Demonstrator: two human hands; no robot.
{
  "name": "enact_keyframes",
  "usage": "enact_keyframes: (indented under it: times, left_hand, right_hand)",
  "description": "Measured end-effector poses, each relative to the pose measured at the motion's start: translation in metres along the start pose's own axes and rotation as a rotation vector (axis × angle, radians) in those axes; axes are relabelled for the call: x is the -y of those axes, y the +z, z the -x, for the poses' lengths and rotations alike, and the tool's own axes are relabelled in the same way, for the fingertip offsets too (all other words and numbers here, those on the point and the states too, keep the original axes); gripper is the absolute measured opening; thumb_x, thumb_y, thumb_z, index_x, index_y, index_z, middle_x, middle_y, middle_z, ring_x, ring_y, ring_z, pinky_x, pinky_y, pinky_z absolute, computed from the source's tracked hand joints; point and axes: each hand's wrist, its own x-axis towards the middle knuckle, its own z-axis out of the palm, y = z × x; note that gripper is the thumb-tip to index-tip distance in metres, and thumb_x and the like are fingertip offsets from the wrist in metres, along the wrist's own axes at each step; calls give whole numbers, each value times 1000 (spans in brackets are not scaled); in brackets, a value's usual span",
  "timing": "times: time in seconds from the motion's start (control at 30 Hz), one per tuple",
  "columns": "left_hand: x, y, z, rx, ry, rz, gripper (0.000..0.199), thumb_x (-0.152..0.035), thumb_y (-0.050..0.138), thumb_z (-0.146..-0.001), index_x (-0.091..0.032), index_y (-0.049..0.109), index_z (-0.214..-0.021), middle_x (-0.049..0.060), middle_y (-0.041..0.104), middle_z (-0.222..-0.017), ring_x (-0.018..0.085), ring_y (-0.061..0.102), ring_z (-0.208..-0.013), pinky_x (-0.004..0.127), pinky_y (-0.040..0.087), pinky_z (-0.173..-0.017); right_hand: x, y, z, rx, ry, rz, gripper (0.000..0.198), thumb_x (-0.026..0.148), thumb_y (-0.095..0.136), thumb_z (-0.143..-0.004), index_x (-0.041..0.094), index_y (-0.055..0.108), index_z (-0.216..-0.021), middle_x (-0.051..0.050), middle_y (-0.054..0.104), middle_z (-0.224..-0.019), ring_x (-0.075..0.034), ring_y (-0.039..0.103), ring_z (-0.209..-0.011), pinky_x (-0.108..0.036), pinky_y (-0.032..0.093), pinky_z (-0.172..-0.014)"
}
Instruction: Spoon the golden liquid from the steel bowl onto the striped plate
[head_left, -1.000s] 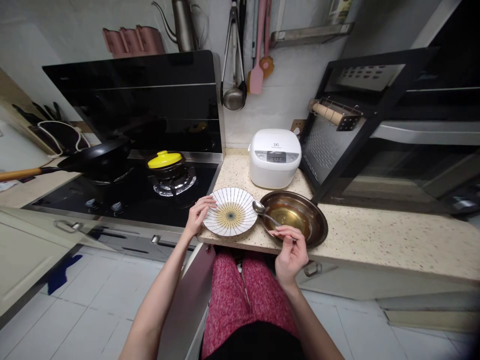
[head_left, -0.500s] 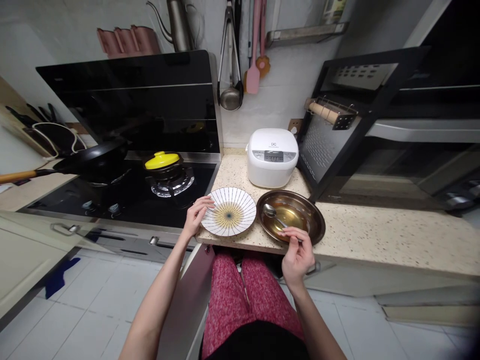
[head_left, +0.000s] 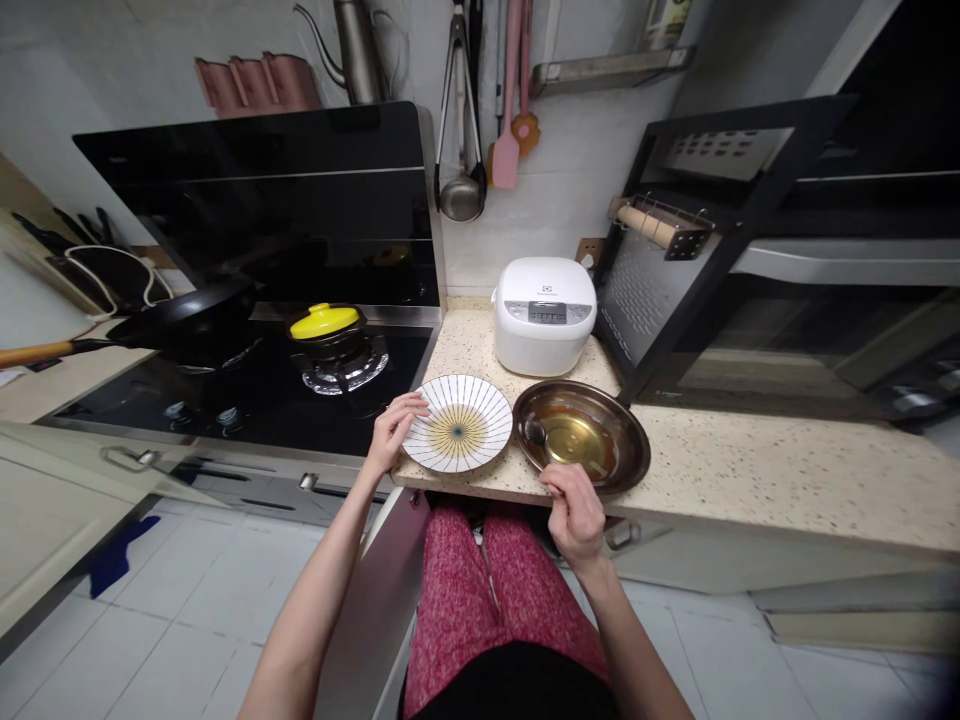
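On the counter's front edge stands a white plate [head_left: 486, 412] with dark radiating lines and a yellow centre. My left hand [head_left: 397, 424] grips its left rim, fingers lying over the edge and the thumb hidden. Close by on the right is a brown metal bowl [head_left: 636, 436] with yellowish liquid in its bottom. My right hand [head_left: 576, 508] is closed in a pinch on a spoon [head_left: 535, 432] at the bowl's near rim. The spoon's head rests low at the bowl's left inside, looking dark; its handle is mostly hidden by my fingers.
Behind the plate and bowl is a white rice cooker [head_left: 545, 320]. The stove on the left carries a pot with a yellow lid [head_left: 324, 320] and a black wok [head_left: 187, 318]. An oven [head_left: 810, 330] stands at right. Below, a cabinet door [head_left: 382, 590] hangs open near my legs.
My right hand has moved left and toward me, its back turning upward. The spoon's head has sunk toward the liquid on the left side. My left hand and the plate stay put.
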Motion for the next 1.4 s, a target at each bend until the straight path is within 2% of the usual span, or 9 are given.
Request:
enact_keyframes:
  times: [0.1,0.2,0.3,0.43,0.53,0.63,0.77,0.93,1.4]
  left_hand:
    - [1,0,0,-2,8,6,36,-42,54,-103,-19,82,-97,13,78,-110,34,64,-126,57,47,-111]
    - [1,0,0,-5,14,8,36,-41,54,-103,-20,82,-97,13,78,-111,33,64,-126,56,48,-110]
    - [2,0,1,-2,16,5,36,-40,53,-103,-20,82,-97,13,78,-110,33,64,-126,56,48,-110]
    - [2,0,1,2,19,6,35,-37,53,-104,-19,82,-98,13,78,-111,33,63,-127,56,47,-111]
    - [2,0,1,6,17,6,35,-38,53,-104,-19,82,-98,13,78,-112,33,63,-127,56,47,-111]
    - [1,0,1,5,15,5,35,-38,53,-104,-20,82,-99,13,78,-112,33,63,-127,56,47,-111]
    - [2,0,1,2,18,5,34,-39,53,-104,-20,82,-99,13,78,-112,33,63,-127,56,46,-111]
    - [3,0,1,8,18,1,35,-38,52,-104,-20,82,-99,13,78,-112,33,63,-127,56,46,-112]
    - [0,0,0,4,14,8,36,-40,53,-103,-19,82,-98,13,78,-110,33,64,-126,56,47,-111]
  right_hand:
    - [-3,-1,2,99,-81,2,29,1,46,-95,20,67,-102,-8,71,-85,-20,67,-77,-35,55,-69]
    - [-4,-2,1,99,-93,14,31,-1,46,-94,20,67,-104,-7,70,-86,-20,67,-79,-35,55,-70]
    - [-1,-1,-2,-34,-25,12,28,2,48,-96,21,67,-104,-6,70,-86,-19,68,-80,-35,56,-72]
    - [9,5,-4,-237,146,-62,22,9,48,-100,22,66,-101,-5,70,-89,-20,68,-83,-37,56,-76]
    - [18,15,-4,-298,243,-145,22,13,47,-103,22,65,-96,-5,70,-90,-20,68,-87,-38,56,-82]
    - [27,28,-3,-233,310,-218,23,14,47,-104,22,65,-94,-4,71,-91,-19,69,-87,-36,56,-82]
    - [35,48,-2,-140,331,-279,24,15,46,-105,23,65,-91,-3,71,-89,-18,69,-86,-33,56,-80]
    - [37,66,1,-92,369,-322,24,17,46,-105,23,64,-90,-3,71,-87,-18,69,-84,-31,55,-77]
    - [30,76,8,-73,445,-348,23,22,46,-106,23,65,-93,-2,69,-87,-17,67,-79,-31,54,-75]
